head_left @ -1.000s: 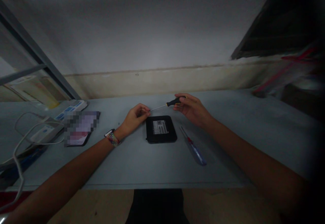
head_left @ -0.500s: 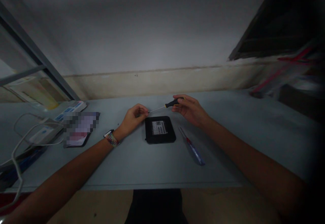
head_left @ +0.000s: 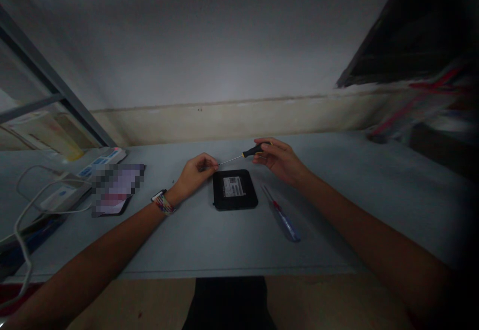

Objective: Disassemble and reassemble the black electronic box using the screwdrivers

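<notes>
My right hand (head_left: 282, 163) grips a screwdriver (head_left: 258, 149) by its black and yellow handle. The thin metal shaft points left to the fingertips of my left hand (head_left: 196, 173). Those fingers are pinched together at the screwdriver's tip; whatever they hold there is too small to make out. Just below both hands, a flat black box (head_left: 249, 201) with rounded corners and a white printed label lies on the table. A second screwdriver (head_left: 285, 220), with a clear bluish handle and a red collar, rests to the right of the box.
A phone (head_left: 119, 190) lies on the left of the grey-blue table (head_left: 179, 250), beside a white power strip (head_left: 67, 195) with white cables (head_left: 22, 240). A metal frame (head_left: 67, 95) stands at the left. The wall (head_left: 224, 46) borders the table's far edge.
Both hands and the screwdriver keep nearly the same pose over the box. The whole view has shifted very slightly.
</notes>
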Available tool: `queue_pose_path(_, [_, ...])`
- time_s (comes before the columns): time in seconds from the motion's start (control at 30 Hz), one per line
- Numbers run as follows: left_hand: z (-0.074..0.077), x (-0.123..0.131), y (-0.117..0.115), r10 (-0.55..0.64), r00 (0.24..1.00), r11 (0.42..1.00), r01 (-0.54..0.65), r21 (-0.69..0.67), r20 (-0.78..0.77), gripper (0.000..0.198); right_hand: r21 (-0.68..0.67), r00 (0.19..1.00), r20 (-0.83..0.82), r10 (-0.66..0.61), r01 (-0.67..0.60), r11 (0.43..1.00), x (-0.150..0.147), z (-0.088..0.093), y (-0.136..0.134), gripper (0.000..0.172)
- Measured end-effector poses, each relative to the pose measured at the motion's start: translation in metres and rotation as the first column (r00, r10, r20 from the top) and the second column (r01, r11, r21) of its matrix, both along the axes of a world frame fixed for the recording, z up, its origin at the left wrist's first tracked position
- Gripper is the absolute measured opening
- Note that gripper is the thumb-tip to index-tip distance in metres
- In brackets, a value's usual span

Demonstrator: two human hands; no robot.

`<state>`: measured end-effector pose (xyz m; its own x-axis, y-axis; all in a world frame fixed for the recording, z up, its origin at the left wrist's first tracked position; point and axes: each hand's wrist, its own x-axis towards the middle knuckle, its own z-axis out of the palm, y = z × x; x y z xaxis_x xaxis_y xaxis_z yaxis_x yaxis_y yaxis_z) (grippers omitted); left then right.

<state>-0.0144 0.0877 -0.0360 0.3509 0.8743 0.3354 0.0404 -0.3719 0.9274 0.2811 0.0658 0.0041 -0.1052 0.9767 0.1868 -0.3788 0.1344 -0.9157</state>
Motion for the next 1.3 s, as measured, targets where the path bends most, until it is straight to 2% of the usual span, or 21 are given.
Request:
queue_pose_path(0.7, [-0.002,-0.0006,0.0005,-0.008,0.999,1.0,0.008,-0.004,0.038,0.024,0.007,1.0,0.012,-0.021,0.021,1.0,-0.0002,0.0007,0.0008,0.037])
queue_pose_path(1.3, [-0.0046,-0.0014,0.0019,-0.025,1.0,0.999,0.025,0.037,-0.007,0.019,0.008,0.999,0.032,-0.03,0.03,1.0,0.0,0.0019,0.0001,0.036])
